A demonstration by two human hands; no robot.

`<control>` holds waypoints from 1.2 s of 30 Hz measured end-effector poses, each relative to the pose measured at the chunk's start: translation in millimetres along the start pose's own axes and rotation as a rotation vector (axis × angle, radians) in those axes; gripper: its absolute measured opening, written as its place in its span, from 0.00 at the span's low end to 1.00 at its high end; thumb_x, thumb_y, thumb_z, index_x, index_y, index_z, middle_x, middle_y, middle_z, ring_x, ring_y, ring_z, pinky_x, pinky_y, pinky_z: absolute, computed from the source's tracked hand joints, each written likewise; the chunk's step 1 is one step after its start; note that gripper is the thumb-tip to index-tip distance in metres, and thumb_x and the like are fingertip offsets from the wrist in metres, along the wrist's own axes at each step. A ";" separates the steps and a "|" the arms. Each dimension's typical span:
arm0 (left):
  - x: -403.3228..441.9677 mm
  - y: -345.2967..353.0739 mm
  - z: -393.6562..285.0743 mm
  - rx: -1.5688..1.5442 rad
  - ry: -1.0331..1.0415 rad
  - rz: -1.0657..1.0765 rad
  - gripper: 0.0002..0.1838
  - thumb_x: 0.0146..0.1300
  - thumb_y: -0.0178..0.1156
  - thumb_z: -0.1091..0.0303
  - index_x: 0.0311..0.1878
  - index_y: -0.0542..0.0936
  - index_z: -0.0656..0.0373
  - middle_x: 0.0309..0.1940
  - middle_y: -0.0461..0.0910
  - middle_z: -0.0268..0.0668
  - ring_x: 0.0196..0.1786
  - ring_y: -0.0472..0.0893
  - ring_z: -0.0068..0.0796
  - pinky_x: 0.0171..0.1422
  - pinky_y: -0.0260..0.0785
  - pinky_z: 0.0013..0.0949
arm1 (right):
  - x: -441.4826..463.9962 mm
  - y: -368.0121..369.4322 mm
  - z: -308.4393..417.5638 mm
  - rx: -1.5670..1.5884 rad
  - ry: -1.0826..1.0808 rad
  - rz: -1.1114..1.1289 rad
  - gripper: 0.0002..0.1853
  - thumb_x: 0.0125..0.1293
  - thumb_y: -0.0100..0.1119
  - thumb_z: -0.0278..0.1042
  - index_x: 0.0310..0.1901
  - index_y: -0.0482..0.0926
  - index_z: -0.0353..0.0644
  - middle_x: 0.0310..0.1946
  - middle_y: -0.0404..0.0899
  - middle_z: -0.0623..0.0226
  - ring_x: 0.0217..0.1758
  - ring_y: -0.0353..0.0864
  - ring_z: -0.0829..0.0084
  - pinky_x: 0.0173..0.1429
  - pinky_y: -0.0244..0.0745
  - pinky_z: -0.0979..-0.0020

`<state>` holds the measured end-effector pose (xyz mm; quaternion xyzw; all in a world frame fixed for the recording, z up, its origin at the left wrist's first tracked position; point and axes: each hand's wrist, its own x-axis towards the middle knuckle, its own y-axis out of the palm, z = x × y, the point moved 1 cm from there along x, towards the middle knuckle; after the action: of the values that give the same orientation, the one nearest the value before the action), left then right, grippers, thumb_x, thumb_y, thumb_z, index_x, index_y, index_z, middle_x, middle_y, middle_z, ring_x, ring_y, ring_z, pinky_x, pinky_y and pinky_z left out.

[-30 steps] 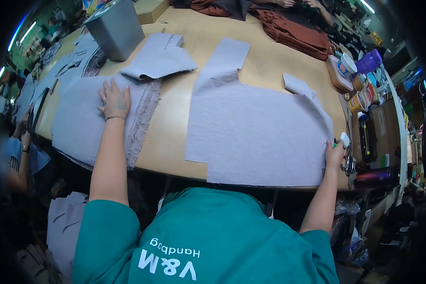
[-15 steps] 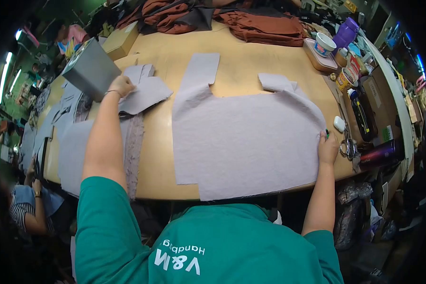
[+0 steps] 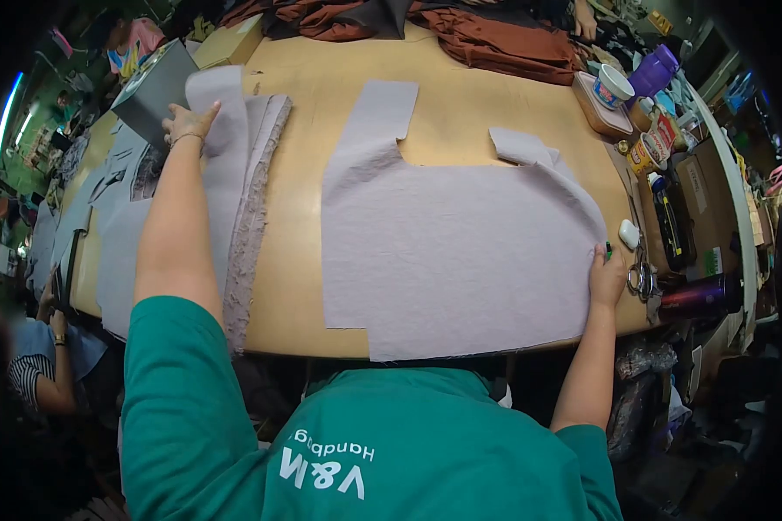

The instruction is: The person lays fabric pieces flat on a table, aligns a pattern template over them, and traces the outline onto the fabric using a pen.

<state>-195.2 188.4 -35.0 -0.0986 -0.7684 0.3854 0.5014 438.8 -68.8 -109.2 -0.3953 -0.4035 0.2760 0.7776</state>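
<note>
A large lilac-grey fabric piece (image 3: 460,252) with a cut-out in its top edge lies on the table in front of me, its right edge raised in a fold. My right hand (image 3: 607,278) is closed at that edge, and a small green-tipped thing (image 3: 608,250) pokes out of the fingers; its kind is hidden. On the left, my left hand (image 3: 188,124) reaches over a stack of similar fabric (image 3: 222,174) with frayed edges. Its fingers are spread at a curled top piece (image 3: 220,85), beside a grey metal block (image 3: 155,91).
Scissors (image 3: 641,280), a white case (image 3: 629,233) and a dark tumbler (image 3: 702,297) sit on the right. Behind them are a white tub (image 3: 613,85) and a purple bottle (image 3: 653,71). Brown fabric (image 3: 495,48) is heaped at the back. Other people work at the left.
My left hand has moved up and left and its fingers have spread. The piece it held folded over now lies along the left stack. My right hand stays at the fabric's edge.
</note>
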 end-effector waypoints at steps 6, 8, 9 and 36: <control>-148.2 -132.9 -53.3 -0.316 0.450 0.917 0.37 0.47 0.50 0.34 0.32 0.77 0.67 0.40 0.71 0.57 0.45 0.71 0.50 0.50 0.62 0.44 | 4.5 -4.5 -10.0 0.060 0.030 0.066 0.17 0.52 0.57 0.40 0.35 0.72 0.31 0.31 0.74 0.46 0.37 0.73 0.50 0.41 0.66 0.60; -224.9 -119.5 -24.9 -0.251 0.744 0.704 0.33 0.46 0.58 0.43 0.40 0.73 0.69 0.44 0.68 0.55 0.50 0.67 0.49 0.53 0.59 0.42 | 2.2 -9.9 -13.2 0.086 0.023 0.154 0.19 0.50 0.58 0.40 0.37 0.73 0.30 0.32 0.74 0.46 0.38 0.73 0.49 0.42 0.67 0.60; -251.2 -160.6 -33.2 -0.337 0.703 0.514 0.32 0.47 0.59 0.48 0.43 0.71 0.69 0.44 0.68 0.55 0.51 0.66 0.49 0.54 0.58 0.41 | 3.2 -15.4 -14.5 0.092 0.006 0.210 0.20 0.50 0.58 0.40 0.37 0.73 0.29 0.32 0.74 0.45 0.38 0.73 0.49 0.42 0.67 0.60; 98.9 -141.3 -115.5 -1.530 -0.165 1.345 0.13 0.57 0.54 0.67 0.43 0.72 0.64 0.33 0.77 0.36 0.35 0.78 0.25 0.40 0.73 0.28 | 271.3 -132.5 152.0 1.745 -0.067 0.778 0.09 0.62 0.46 0.30 0.39 0.69 0.32 0.29 0.75 0.60 0.28 0.78 0.72 0.31 0.77 0.76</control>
<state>-111.4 202.0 154.4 -0.7765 -0.6261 -0.0014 -0.0707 466.4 122.9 167.9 0.2256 0.0820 0.7299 0.6400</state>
